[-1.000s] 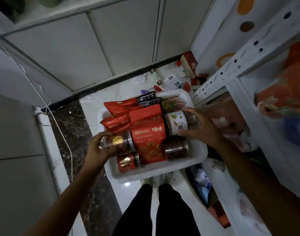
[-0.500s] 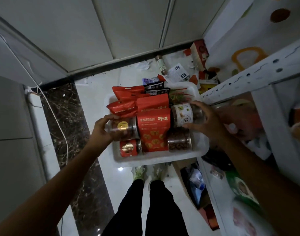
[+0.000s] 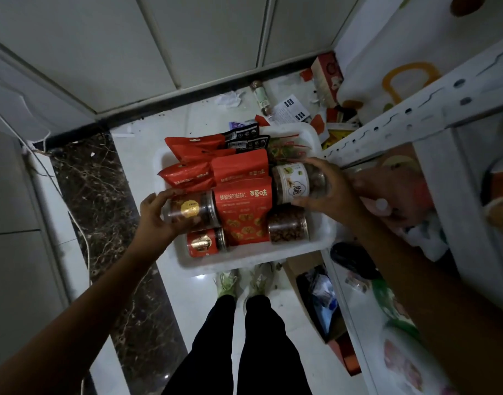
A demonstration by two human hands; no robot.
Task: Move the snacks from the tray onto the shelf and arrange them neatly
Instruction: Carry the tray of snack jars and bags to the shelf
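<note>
- Tray (image 3: 316,246): four jars on their sides, long axes left-right; perhaps five red pouches.
- Left hand (image 3: 156,220) grips gold-label jar (image 3: 192,210); right hand (image 3: 330,192) grips white-label jar (image 3: 294,183).

The left hand (image 3: 156,215) covers the near end of a clear jar (image 3: 192,210). The right hand (image 3: 328,192) hides the far end of a white-labelled jar (image 3: 294,183). Beyond that hand, shelf (image 3: 415,118) contents blur; both forearms leave the frame.
</note>
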